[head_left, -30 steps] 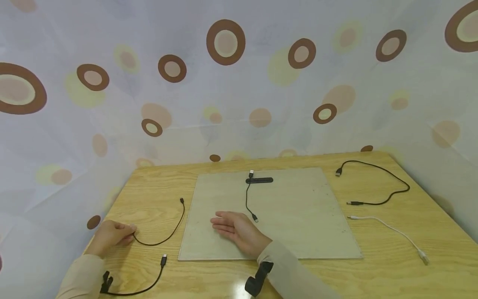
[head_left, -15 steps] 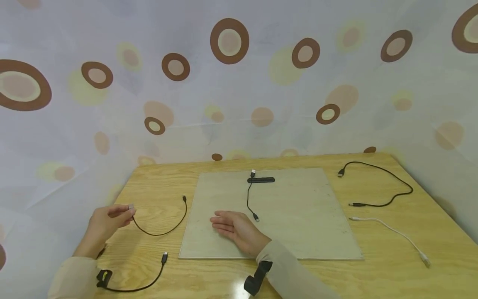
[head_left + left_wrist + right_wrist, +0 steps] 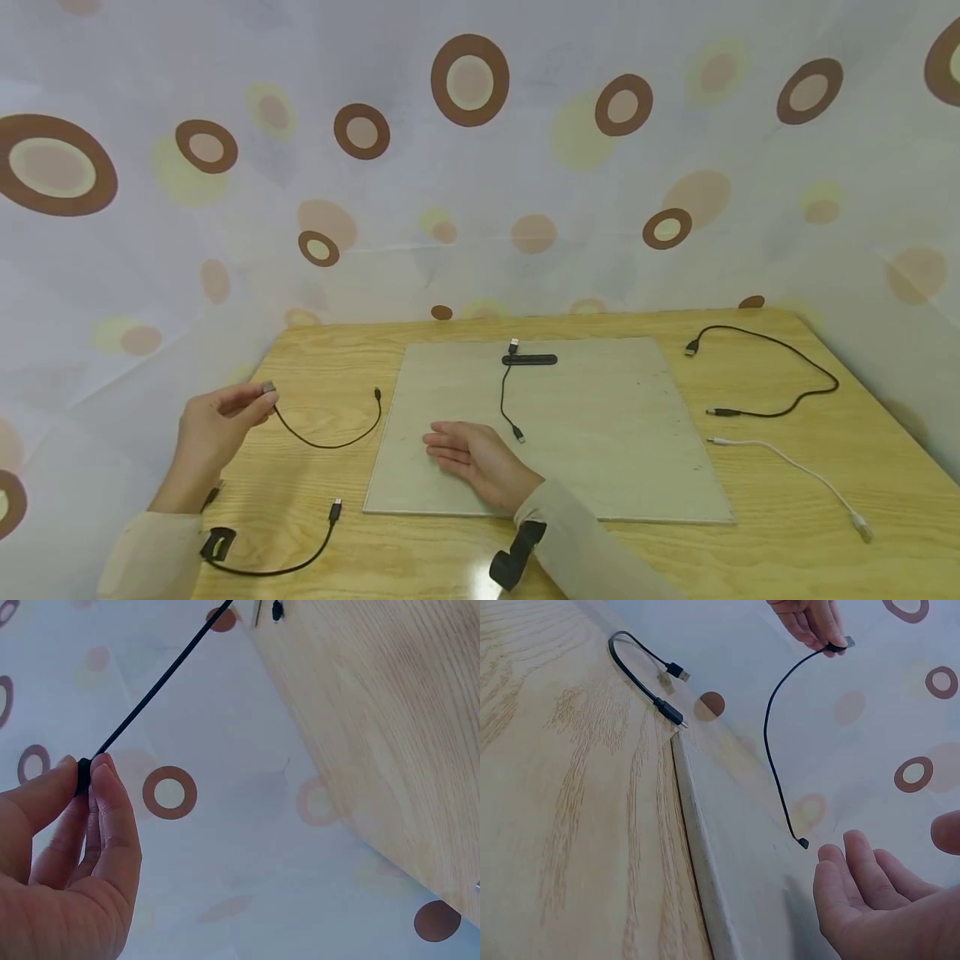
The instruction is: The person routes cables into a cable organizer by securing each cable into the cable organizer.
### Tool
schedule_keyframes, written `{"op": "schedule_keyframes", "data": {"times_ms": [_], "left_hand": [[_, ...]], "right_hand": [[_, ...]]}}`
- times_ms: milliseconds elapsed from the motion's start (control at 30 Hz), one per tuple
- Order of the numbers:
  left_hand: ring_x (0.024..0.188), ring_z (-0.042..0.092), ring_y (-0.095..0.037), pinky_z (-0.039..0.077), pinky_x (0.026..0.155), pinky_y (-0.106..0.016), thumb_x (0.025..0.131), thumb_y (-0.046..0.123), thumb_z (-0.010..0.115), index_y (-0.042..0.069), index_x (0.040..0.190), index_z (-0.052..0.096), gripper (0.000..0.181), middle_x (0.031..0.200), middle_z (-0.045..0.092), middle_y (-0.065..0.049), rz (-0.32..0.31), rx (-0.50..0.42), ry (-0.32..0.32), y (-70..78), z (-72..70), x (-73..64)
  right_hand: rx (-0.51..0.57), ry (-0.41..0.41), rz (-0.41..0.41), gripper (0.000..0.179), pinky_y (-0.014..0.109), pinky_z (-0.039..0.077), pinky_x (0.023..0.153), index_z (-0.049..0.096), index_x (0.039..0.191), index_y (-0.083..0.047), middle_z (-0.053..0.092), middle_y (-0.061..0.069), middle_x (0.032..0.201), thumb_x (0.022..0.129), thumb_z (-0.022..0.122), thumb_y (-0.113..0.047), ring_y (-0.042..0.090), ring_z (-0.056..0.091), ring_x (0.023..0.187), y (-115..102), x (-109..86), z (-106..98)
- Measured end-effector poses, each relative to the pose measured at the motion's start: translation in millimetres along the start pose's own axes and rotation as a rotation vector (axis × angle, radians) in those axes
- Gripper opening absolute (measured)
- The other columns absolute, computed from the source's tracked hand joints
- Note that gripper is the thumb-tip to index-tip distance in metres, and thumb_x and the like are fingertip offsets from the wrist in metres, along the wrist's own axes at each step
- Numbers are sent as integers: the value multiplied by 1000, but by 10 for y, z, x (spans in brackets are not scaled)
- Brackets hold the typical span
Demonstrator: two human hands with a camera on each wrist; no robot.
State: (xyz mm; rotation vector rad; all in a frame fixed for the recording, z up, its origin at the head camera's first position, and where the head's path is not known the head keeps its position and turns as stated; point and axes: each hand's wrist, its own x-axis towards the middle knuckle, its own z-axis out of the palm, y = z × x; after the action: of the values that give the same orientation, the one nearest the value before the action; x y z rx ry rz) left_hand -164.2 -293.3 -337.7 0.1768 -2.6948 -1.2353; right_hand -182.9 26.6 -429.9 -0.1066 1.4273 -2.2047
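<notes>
My left hand [image 3: 213, 429] pinches the USB plug of a thin black USB cable [image 3: 324, 447] between thumb and fingers, raised over the left side of the table. From there the cable sags in a curve to its small plug [image 3: 378, 393], left of the pale board [image 3: 615, 467]. In the left wrist view the black plug housing [image 3: 83, 777] shows between the fingertips. My right hand [image 3: 483, 467] stays over the board's front left part, fingers straight, holding nothing. A short black USB cable [image 3: 503, 392] lies on the board beyond it, across a black strip [image 3: 538, 360].
Another short black cable [image 3: 273, 573] lies at the front left, partly behind the left sleeve. To the board's right are a longer black cable [image 3: 806, 392] and a white cable [image 3: 806, 472]. A patterned cloth [image 3: 420, 192] rises behind the wooden table [image 3: 330, 358].
My left hand has lifted the USB plug up off the table, and the cable's curve has risen with it. The right hand has stayed in place. The head view has shifted slightly.
</notes>
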Motion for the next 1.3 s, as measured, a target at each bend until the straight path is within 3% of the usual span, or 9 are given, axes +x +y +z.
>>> {"op": "schedule_keyframes", "data": {"times_ms": [100,267,467,667,800,967,1100,1300], "left_hand": [[79,65,6,47,75,-7,91,41,63,-1,127,59,55,101,69,14,13,-48,26,72,-11,-36],[80,65,6,46,77,-5,91,38,65,-4,126,59,55,92,64,28,41,-125,33,131,-41,-59],[82,67,2,48,79,-8,91,29,67,-7,122,59,48,92,67,24,95,-232,33,165,-49,-80],[81,68,0,50,79,-10,89,26,69,3,115,66,35,91,71,18,117,-295,40,235,-14,-103],[78,69,-2,52,77,-13,87,21,72,5,111,68,29,89,72,14,117,-388,43,278,1,-117],[79,69,-2,52,77,-14,87,20,72,8,109,69,25,91,73,12,121,-398,40,302,-1,-142],[79,69,-3,52,77,-14,88,22,71,7,110,68,27,92,73,12,131,-371,44,312,-12,-153],[79,69,-3,52,77,-15,88,22,71,6,111,68,29,92,73,12,129,-366,43,344,-15,-181]], "right_hand": [[-11,-4,4,44,43,36,109,40,138,12,48,28,137,103,39,-15,35,49,127,-5,-3,-2],[-13,1,12,44,43,36,109,40,138,11,48,27,137,103,38,-15,35,49,127,3,16,-17],[-19,-13,11,44,43,36,109,39,139,11,48,28,137,103,38,-14,35,48,128,15,16,-22],[-20,-11,19,44,44,36,108,40,138,12,49,27,136,103,37,-13,36,48,127,30,21,4],[-21,-9,34,43,44,37,108,41,137,12,51,26,134,102,38,-13,36,49,127,50,35,34],[-46,-12,47,43,43,38,107,42,138,9,53,24,134,102,42,-14,34,50,126,68,77,91],[-202,-24,4,42,41,42,104,46,136,6,53,20,134,99,49,-12,32,52,124,32,178,176],[-610,23,-157,34,41,43,102,56,130,-2,58,11,131,98,47,-8,27,53,120,-73,367,325]]}}
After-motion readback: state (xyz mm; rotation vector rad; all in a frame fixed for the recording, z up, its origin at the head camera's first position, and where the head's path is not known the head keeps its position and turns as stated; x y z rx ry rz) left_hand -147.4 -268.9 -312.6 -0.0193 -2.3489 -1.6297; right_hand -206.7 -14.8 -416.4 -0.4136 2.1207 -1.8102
